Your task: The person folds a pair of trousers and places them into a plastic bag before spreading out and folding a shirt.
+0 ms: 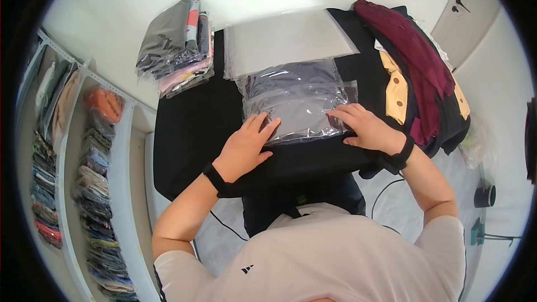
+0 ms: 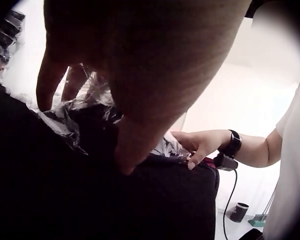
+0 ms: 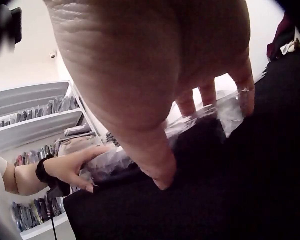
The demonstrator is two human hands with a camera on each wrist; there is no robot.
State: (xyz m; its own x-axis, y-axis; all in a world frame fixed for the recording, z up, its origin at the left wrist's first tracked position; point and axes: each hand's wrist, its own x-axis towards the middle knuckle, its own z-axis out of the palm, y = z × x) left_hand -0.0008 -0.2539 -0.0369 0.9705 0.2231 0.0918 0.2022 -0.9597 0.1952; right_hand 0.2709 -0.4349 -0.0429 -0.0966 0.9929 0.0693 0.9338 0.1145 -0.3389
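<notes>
**Both hands flat on bagged garment, near edge of black table**

Nearest the lens: pale T-shirt shoulders, forearms running forward to the black table.

Left of scene: shelving packed with folded stock. Far left on table: stack of bagged clothes.

Left hand: fingers spread and nearly straight, palm down, pressed on near-left corner of the bagged garment. Dark band at wrist. Nothing pinched. From left wrist view, fingertips planted on crinkled film.

Centre: bagged garment lying flat, near middle of table, between the hands. Grey fabric folded inside clear plastic. Flat empty bags just beyond, far side, touching or overlapping its far edge.

Handling, by judgement: light, soft, no stiffness; will sag if lifted from one end. Film glossy, likely slippery, trapped air puffing the middle. Best taken at two opposite edges or by flat palms underneath, not by a single corner of loose film.

Right hand: palm down, fingers extended leftward across near-right edge, pressing film flat. Thumb tucked low at bag's edge; pinch or not, cannot tell.

Far right: heap of dark red and mustard clothing.
</notes>
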